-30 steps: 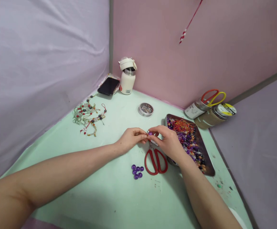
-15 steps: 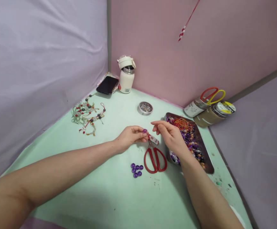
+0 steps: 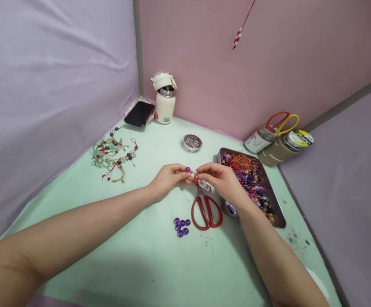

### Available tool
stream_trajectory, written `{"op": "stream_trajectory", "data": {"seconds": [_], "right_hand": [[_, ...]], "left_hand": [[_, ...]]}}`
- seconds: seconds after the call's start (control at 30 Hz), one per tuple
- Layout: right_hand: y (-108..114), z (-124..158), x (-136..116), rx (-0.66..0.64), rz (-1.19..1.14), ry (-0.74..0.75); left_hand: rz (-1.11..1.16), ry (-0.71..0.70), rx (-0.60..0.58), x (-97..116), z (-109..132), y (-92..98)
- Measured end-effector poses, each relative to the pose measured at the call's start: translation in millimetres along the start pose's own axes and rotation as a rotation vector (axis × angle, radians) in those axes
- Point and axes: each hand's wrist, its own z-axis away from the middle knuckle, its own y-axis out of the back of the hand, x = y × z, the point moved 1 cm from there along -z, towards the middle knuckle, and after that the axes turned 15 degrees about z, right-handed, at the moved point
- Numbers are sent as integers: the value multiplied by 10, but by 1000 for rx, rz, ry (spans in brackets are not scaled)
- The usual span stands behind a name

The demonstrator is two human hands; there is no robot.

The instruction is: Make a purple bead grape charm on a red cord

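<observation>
- Purple bead (image 3: 187,169) sits mid-frame at the fingertips of my left hand (image 3: 170,178), probably pinched far out so the fingers don't cover it.
- My right hand (image 3: 223,181) is just right of it, thumb and finger brought narrow. Can't tell if anything thin is between them.
- Both hands close together over the bench (image 3: 124,260), likely for steady work on a small part.
- Red scissors (image 3: 206,218) lie below the hands, handles toward the bottom of the frame, presumably for quick grabbing. Red-and-white label (image 3: 204,185) at their upper end; can't tell what it's attached to.
- Loose purple beads (image 3: 182,223) clustered just left of the handles, likely for short reach.
- Metal tray (image 3: 276,199) at right of frame; its walls should stop the mixed beads (image 3: 252,185) rolling.
- Beaded strings (image 3: 119,162) at left, well apart, probably to avoid tangling.
</observation>
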Motion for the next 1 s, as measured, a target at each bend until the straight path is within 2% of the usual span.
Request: {"op": "stream_trajectory", "data": {"seconds": [0.27,0.53,0.8,1.0], "right_hand": [[19,2,1,110,82,34],[-5,17,-24,46,-35,17],[-85,100,-93,-25,328,125],[-61,101,-82,10,329,122]], "left_hand": [[-14,43,0,18,9,-4],[-17,56,-10,8,19,-11],[-49,129,-148,-46,47,-30],[35,160,-141,1,57,-44]]}}
